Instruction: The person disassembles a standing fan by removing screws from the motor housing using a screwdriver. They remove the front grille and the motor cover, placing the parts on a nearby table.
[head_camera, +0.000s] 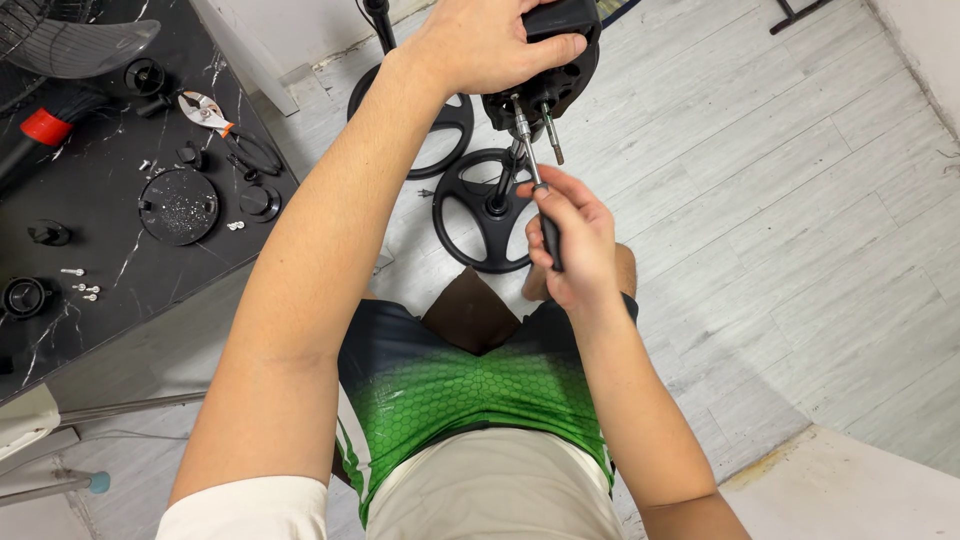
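Note:
My left hand (490, 45) grips a black fan motor housing (560, 70) held up in front of me, its metal shaft (552, 135) pointing down. My right hand (572, 240) is closed around the black handle of a screwdriver (535, 185), whose metal tip reaches up into the underside of the housing beside the shaft.
Two round black fan bases (490, 215) with poles stand on the grey plank floor below my hands. At left, a black marble table (110, 230) holds pliers (215, 115), a round black plate (178, 206), several knobs, small screws (80, 290) and a fan blade (80, 45).

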